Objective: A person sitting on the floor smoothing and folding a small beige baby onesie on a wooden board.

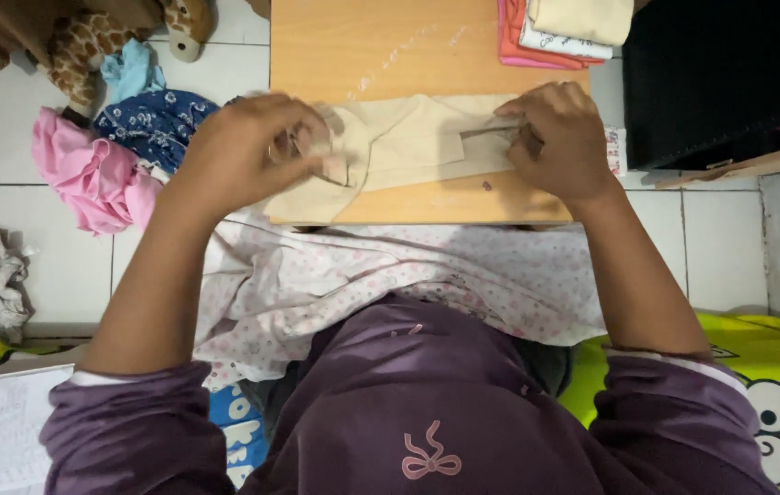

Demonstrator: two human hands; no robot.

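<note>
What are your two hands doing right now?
Left hand: closed, pinching the beige cloth.
Right hand: pressing flat on the same cloth, fingers curled.

No packages, labels, signs, screens.

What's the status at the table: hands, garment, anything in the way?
Left hand gripping beige garment, blurred. Right hand pressing its other end flat on wooden table. Folded stack at far corner, apart.
</note>
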